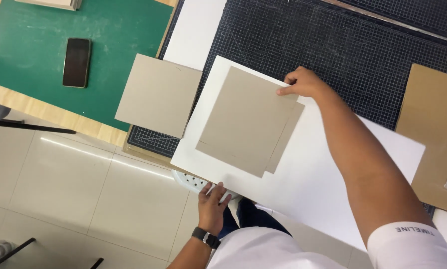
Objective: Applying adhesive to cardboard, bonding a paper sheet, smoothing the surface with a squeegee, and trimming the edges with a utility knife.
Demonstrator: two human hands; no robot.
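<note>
Your right hand (303, 83), just above the centre of the frame, has its fingers closed in a pinch on the upper right corner of the top grey board (246, 119), which keeps that board squared over a second grey board (287, 134) whose edge peeks out along its right side. Both lie in the middle of the frame on a large white sheet (323, 174), which serves as a clean bed over the dark gridded cutting mat (343, 45) in the upper right. Your left hand (212, 204), at the lower centre, rests with fingers spread at the near edge of the white sheet where it overhangs the bench; it seems to be steadying the sheet from below, though you cannot tell from this angle whether the thumb actually grips it. A third grey board (159, 94) sits apart to the left, straddling the mat's edge and the green mat (109, 30) in the upper left, where a dark phone (76, 62) lies face up. A brown cardboard piece (432, 134) crowds the right edge, near your forearm. A white perforated stool (188, 180) shows under the sheet's near edge.
</note>
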